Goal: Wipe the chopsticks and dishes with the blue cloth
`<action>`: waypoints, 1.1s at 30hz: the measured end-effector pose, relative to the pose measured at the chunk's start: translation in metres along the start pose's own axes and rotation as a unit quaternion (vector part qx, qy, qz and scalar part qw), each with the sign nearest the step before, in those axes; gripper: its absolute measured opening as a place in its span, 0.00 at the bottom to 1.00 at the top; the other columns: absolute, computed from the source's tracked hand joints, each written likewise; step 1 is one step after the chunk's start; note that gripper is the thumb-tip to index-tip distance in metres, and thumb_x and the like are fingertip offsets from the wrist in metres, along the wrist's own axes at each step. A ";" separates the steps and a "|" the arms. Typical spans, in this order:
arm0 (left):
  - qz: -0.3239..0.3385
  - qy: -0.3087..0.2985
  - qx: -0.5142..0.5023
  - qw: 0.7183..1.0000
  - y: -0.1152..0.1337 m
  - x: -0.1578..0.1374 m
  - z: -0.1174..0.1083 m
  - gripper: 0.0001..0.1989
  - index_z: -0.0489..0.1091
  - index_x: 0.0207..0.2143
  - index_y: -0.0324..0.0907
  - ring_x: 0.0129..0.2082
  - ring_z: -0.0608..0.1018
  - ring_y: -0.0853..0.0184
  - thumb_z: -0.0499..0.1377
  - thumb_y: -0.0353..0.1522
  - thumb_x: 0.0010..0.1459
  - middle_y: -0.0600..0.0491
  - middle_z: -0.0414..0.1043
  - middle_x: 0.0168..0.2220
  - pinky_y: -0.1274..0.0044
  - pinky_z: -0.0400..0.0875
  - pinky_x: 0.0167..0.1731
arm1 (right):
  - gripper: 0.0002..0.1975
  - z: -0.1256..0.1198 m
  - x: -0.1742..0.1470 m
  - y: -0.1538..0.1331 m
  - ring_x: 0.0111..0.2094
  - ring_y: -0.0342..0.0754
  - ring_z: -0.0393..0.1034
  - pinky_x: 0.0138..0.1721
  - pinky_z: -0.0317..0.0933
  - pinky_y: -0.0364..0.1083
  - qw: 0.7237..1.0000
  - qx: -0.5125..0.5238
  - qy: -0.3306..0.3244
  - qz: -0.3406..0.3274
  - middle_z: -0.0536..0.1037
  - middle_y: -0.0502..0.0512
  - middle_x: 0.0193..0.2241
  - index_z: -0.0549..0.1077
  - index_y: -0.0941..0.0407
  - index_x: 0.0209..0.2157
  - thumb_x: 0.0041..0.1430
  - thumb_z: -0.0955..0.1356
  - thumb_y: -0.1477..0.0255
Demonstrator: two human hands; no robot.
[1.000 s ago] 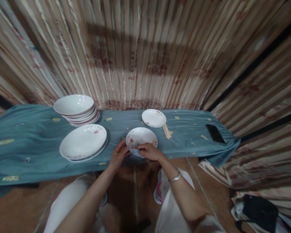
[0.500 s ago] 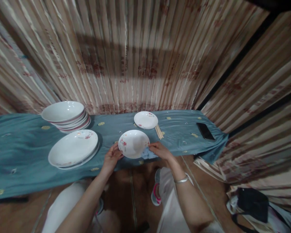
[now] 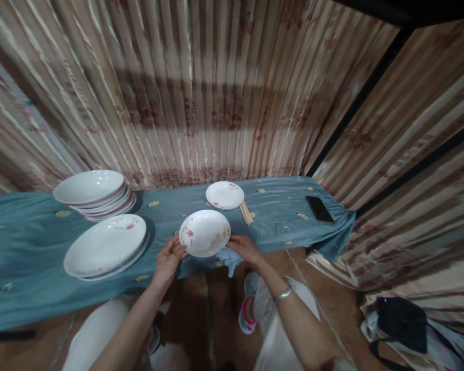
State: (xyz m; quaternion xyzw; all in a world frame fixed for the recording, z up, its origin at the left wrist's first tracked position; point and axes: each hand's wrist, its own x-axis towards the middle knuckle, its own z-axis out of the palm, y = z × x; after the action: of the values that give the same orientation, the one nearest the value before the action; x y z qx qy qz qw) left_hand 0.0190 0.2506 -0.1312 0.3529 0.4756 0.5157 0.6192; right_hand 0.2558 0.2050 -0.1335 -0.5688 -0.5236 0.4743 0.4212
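A white floral plate (image 3: 204,233) is held over the table's front edge, tipped a little towards me. My left hand (image 3: 168,257) grips its left rim, thumb on the edge and fingers partly hidden beneath. At the opposite rim, my right hand (image 3: 247,251) is closed on the plate. A light blue cloth (image 3: 229,259) hangs crumpled below that rim, at the right fingers. Behind the held plate lies a small floral plate (image 3: 225,195), with several wooden chopsticks (image 3: 246,213) beside it.
Large oval plates (image 3: 106,247) are stacked at the left, with a stack of bowls (image 3: 90,188) behind them. A black phone (image 3: 319,209) lies towards the right end of the blue tablecloth (image 3: 272,221). Pleated curtains (image 3: 224,139) close off the back. A dark bag (image 3: 402,322) rests low at the right.
The plate now shows its inside more fully. The blue cloth has gone from the right rim to hanging lower, beneath it. My view has shifted slightly.
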 end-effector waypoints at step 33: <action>-0.035 0.001 0.056 0.998 0.052 0.117 0.126 0.10 0.67 0.27 0.38 0.34 0.78 0.65 0.64 0.22 0.41 0.50 0.75 0.31 0.64 0.76 0.39 | 0.10 -0.033 0.089 -0.020 0.26 0.44 0.70 0.32 0.66 0.43 0.905 0.322 0.274 0.047 0.77 0.50 0.23 0.75 0.58 0.27 0.42 0.69 0.66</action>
State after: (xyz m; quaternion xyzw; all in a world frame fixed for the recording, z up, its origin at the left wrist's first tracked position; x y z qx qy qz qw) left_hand 0.1256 0.3824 -0.0720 0.3699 0.5163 0.4662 0.6159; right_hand 0.2848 0.2966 -0.1162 -0.5334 -0.1790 0.4617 0.6858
